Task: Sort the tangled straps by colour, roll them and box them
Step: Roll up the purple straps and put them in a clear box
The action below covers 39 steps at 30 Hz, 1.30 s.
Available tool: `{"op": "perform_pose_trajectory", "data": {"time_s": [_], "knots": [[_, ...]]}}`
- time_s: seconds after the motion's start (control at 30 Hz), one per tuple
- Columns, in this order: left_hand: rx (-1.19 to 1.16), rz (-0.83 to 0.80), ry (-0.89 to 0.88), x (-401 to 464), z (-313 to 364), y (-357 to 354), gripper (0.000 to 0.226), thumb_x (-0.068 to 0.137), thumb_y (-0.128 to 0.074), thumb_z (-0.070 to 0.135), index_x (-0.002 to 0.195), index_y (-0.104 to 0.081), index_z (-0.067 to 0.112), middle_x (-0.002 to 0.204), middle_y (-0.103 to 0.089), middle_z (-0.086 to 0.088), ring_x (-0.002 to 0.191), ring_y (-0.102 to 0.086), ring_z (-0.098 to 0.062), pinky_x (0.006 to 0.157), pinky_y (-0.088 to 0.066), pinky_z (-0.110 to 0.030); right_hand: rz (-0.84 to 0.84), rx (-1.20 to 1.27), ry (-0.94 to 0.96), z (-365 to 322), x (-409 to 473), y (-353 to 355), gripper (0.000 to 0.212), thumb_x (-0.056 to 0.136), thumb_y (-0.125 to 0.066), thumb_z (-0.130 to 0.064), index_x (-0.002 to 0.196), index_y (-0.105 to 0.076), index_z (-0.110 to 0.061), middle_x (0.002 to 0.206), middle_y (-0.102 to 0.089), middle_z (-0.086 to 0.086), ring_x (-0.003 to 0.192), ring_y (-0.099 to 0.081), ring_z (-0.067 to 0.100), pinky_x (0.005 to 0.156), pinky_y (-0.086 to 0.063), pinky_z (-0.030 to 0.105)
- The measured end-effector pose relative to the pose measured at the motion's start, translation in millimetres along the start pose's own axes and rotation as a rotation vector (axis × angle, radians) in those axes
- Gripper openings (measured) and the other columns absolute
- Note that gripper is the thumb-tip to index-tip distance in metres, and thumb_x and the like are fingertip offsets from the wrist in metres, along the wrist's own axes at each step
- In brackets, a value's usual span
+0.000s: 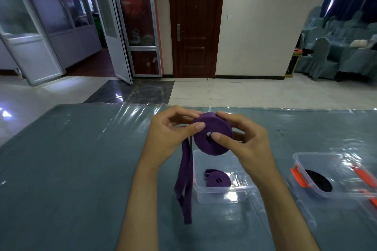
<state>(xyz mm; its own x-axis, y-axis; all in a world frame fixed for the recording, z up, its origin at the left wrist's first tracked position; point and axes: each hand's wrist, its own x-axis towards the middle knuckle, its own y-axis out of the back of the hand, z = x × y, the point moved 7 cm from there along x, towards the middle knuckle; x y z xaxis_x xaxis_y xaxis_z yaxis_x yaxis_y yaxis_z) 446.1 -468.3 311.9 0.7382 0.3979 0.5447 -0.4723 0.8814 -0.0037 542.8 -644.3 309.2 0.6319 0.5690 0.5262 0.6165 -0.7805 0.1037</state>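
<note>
Purple strap roll (212, 138) gripped by both hands above clear box (222, 193).

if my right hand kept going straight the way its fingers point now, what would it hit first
The right hand points leftward and already grips the purple roll. Past that, probably the left hand fingers, though depth is unclear.

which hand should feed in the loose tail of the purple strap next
Probably the left hand: the loose tail hangs just below it, while the right hand pins the purple roll, thumb at its centre hole.
</note>
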Motion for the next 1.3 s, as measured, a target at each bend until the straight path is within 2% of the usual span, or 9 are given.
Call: {"op": "perform_pose_trajectory", "data": {"time_s": [0.2,0.37,0.5,0.63,0.8,0.97,1.1,1.2,1.3], "knots": [[-0.052,-0.122,0.069,-3,-10,-6,0.035,0.087,-0.085,0.011,0.119,-0.078,0.024,0.115,-0.078,-0.003,0.111,-0.074,-0.020,0.093,-0.058,-0.025,0.078,0.082,-0.107,16,-7,3,0.046,0.069,-0.095,-0.036,0.101,-0.062,-0.033,0.108,-0.076,0.003,0.096,-0.078,0.026,0.076,-0.064,0.031],[-0.095,-0.051,0.053,-2,-12,-3,0.027,0.080,-0.091,0.026,0.104,-0.080,0.023,0.112,-0.078,-0.006,0.108,-0.074,-0.022,0.091,-0.059,-0.027,-0.058,0.111,-0.147,10,-4,-1,0.057,0.079,-0.093,-0.026,0.126,-0.063,-0.038,0.111,-0.080,0.006,0.099,-0.079,0.028,0.079,-0.066,0.037],[-0.134,-0.144,0.122,-3,-24,-4,0.034,0.088,-0.084,0.031,0.120,-0.079,0.019,0.122,-0.076,-0.009,0.119,-0.071,-0.029,0.103,-0.056,-0.036,0.034,0.093,-0.076,5,-1,7,0.046,0.073,-0.097,-0.028,0.110,-0.071,-0.035,0.114,-0.079,0.003,0.104,-0.077,0.026,0.083,-0.066,0.040],[-0.134,-0.150,0.114,-2,-25,-2,0.025,0.083,-0.087,0.026,0.108,-0.083,0.024,0.110,-0.078,0.000,0.106,-0.074,-0.015,0.092,-0.058,-0.023,0.020,0.057,-0.110,16,-3,6,0.047,0.070,-0.098,-0.022,0.097,-0.062,-0.031,0.109,-0.076,0.008,0.099,-0.078,0.028,0.080,-0.066,0.042],[-0.134,-0.127,0.116,-6,-28,1,0.025,0.076,-0.093,0.033,0.098,-0.083,0.026,0.102,-0.079,0.001,0.097,-0.075,-0.013,0.086,-0.059,-0.023,-0.163,-0.034,-0.114,14,-3,-1,0.055,0.078,-0.090,-0.026,0.126,-0.068,-0.040,0.113,-0.080,-0.002,0.101,-0.078,0.024,0.083,-0.066,0.040],[-0.118,-0.192,0.139,-8,-35,-4,0.038,0.085,-0.087,0.020,0.122,-0.079,0.023,0.118,-0.077,-0.006,0.114,-0.073,-0.022,0.095,-0.058,-0.026,-0.030,-0.048,-0.021,8,-2,7,0.045,0.075,-0.095,-0.030,0.112,-0.073,-0.041,0.114,-0.077,-0.008,0.105,-0.076,0.018,0.085,-0.065,0.034],[-0.087,-0.126,0.127,-5,-29,-5,0.041,0.081,-0.090,0.019,0.120,-0.079,0.025,0.116,-0.079,-0.005,0.104,-0.076,-0.018,0.090,-0.060,-0.024,-0.002,-0.004,-0.120,23,-4,6,0.049,0.070,-0.098,-0.034,0.098,-0.057,-0.030,0.107,-0.075,0.001,0.096,-0.078,0.024,0.078,-0.066,0.037],[-0.009,-0.058,0.095,-2,-23,-3,0.033,0.078,-0.092,0.020,0.108,-0.079,0.023,0.126,-0.076,0.000,0.096,-0.075,-0.017,0.085,-0.061,-0.026,-0.087,0.056,-0.197,29,-7,2,0.051,0.075,-0.093,-0.029,0.112,-0.059,-0.037,0.107,-0.080,0.005,0.093,-0.079,0.029,0.075,-0.067,0.040],[-0.082,-0.085,0.114,-4,-25,-7,0.024,0.083,-0.088,0.010,0.102,-0.078,0.019,0.127,-0.075,-0.004,0.102,-0.076,-0.022,0.086,-0.061,-0.027,-0.068,0.051,-0.097,17,-5,7,0.054,0.078,-0.093,-0.031,0.125,-0.068,-0.037,0.114,-0.079,0.003,0.103,-0.078,0.026,0.079,-0.067,0.039]]}}
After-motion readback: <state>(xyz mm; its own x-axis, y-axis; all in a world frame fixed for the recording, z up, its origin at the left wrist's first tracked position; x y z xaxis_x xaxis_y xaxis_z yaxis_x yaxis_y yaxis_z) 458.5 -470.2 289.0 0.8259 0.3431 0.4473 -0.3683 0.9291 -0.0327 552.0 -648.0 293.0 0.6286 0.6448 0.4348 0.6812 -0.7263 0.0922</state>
